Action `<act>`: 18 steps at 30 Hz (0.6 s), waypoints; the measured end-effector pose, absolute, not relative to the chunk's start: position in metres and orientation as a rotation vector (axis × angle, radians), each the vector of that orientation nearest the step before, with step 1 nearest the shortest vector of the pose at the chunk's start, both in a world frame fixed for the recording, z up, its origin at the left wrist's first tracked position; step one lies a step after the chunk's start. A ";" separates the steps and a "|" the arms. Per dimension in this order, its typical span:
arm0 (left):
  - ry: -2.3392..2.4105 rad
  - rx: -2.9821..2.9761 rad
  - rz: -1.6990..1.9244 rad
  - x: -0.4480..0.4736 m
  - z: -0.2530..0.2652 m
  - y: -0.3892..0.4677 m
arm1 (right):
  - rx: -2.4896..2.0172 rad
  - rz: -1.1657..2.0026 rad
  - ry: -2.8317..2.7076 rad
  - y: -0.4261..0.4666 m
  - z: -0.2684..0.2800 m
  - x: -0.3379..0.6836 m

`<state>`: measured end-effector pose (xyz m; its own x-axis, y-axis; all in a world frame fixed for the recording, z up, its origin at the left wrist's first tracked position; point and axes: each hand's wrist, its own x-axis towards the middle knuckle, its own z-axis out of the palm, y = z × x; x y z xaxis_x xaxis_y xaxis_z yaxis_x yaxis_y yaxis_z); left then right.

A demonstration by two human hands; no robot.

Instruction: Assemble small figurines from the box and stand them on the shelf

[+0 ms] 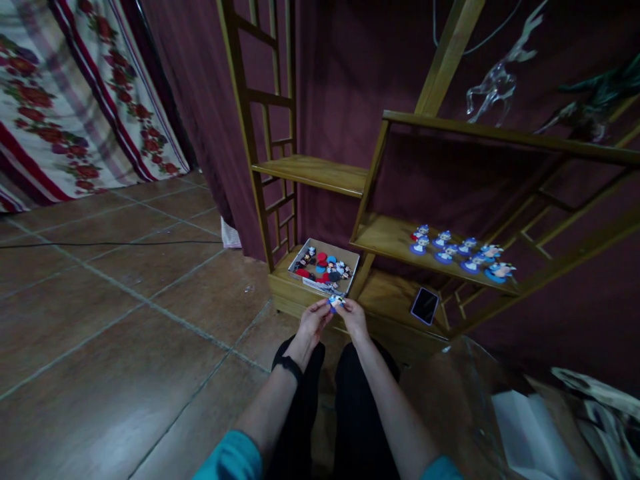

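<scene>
A small blue-and-white toy figurine (336, 303) is pinched between my two hands, just in front of a shallow cardboard box. My left hand (313, 319) grips it from the left, and my right hand (354, 317) has it from the right. The box (294, 267) sits on the low shelf and holds several loose figurines and red, blue and dark round pieces. On the shelf to the right stand several figurines (445, 253) on blue and purple round bases, in two rough rows.
A phone (425, 306) lies on the low board below the figurines. Wooden uprights and shelf edges (310, 173) frame the space. A clear glass deer (493, 83) stands on the upper shelf. At the lower right are a white box (530, 433) and bags on the floor.
</scene>
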<state>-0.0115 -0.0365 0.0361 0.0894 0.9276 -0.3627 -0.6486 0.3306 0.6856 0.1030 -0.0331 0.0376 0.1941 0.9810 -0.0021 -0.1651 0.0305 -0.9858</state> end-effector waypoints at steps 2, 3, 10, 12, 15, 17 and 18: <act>0.866 0.377 1.220 -0.013 0.036 -0.037 | -1.161 1.127 -0.973 -0.034 0.038 0.103; 0.866 0.371 1.219 -0.014 0.037 -0.037 | -1.165 1.126 -0.978 -0.034 0.039 0.103; 0.818 0.372 1.211 -0.014 0.037 -0.039 | -1.244 1.113 -0.943 -0.037 0.042 0.103; 0.809 0.379 1.222 -0.014 0.037 -0.039 | -1.260 1.100 -0.941 -0.037 0.042 0.103; 0.813 0.380 1.212 -0.014 0.037 -0.040 | -1.269 1.102 -0.938 -0.037 0.041 0.103; 0.816 0.373 1.197 -0.014 0.038 -0.040 | -1.277 1.113 -0.935 -0.037 0.040 0.103; 0.815 0.370 1.192 -0.014 0.038 -0.040 | -1.282 1.120 -0.935 -0.037 0.040 0.104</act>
